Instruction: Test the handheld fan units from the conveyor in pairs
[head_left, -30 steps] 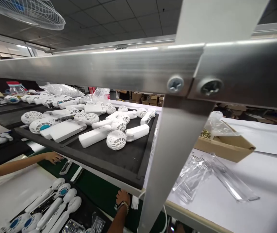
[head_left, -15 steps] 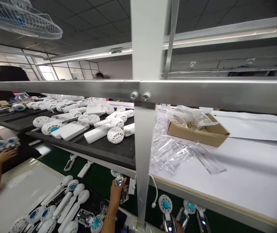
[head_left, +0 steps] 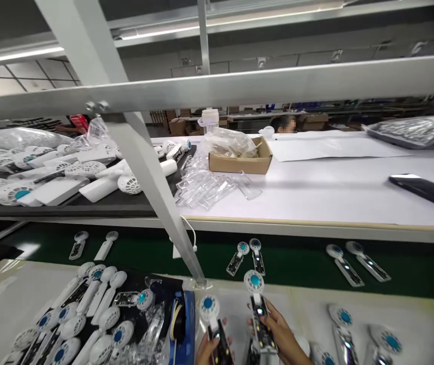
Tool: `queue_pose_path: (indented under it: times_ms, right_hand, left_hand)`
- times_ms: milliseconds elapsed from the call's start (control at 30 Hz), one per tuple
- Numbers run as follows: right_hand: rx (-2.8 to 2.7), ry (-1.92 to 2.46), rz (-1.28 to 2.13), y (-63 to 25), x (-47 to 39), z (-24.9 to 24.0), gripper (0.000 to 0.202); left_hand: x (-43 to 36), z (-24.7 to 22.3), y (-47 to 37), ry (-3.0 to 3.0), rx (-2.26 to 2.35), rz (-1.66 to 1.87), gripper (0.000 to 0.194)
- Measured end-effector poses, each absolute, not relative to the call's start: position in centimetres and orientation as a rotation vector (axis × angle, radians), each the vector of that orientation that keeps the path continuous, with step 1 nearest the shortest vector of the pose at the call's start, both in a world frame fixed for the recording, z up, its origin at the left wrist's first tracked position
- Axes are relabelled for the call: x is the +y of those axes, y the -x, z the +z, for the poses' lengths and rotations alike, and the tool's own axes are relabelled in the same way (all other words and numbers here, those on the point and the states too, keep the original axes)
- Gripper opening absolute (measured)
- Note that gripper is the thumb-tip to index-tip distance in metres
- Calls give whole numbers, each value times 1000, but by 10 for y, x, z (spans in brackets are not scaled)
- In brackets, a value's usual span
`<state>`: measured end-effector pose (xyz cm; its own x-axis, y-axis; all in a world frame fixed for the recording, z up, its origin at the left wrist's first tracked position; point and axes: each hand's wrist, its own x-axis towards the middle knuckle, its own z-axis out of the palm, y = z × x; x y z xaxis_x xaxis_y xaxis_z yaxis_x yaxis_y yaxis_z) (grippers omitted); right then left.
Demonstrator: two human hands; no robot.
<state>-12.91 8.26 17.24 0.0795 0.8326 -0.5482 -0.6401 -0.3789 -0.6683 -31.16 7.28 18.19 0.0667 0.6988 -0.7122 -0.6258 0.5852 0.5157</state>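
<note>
My left hand [head_left: 206, 350] is closed around a half-assembled handheld fan [head_left: 211, 313]. It has a round white head with a blue centre and a bare circuit board in its open handle. To its right, my right hand [head_left: 284, 334] grips a second handheld fan [head_left: 255, 285] of the same kind, held upright. A white light glows on that fan's board, and my thumb lies across the board. The lower part of the left fan runs out of the picture. Between the hands, another open fan handle [head_left: 252, 353] shows in part.
Many white fans [head_left: 103, 299] crowd a black tray at left, beside a blue bin [head_left: 190, 324]. Open fans lie on the green belt [head_left: 292, 263]. A slanted metal post [head_left: 156, 187] stands ahead, with a shelf [head_left: 315, 192] behind holding clear plastic pieces and a cardboard box [head_left: 239, 163].
The view has swung right. My left hand has come from the belt area to beside my right hand, with a fan in it. Both fans are now held side by side.
</note>
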Motion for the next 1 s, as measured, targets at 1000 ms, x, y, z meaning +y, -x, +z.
queue_pose_path:
  times_ms: [1000]
  right_hand:
    - [-423, 1053, 1571, 48, 57, 247, 68]
  left_hand:
    - [92, 250, 201, -537, 859, 774, 55]
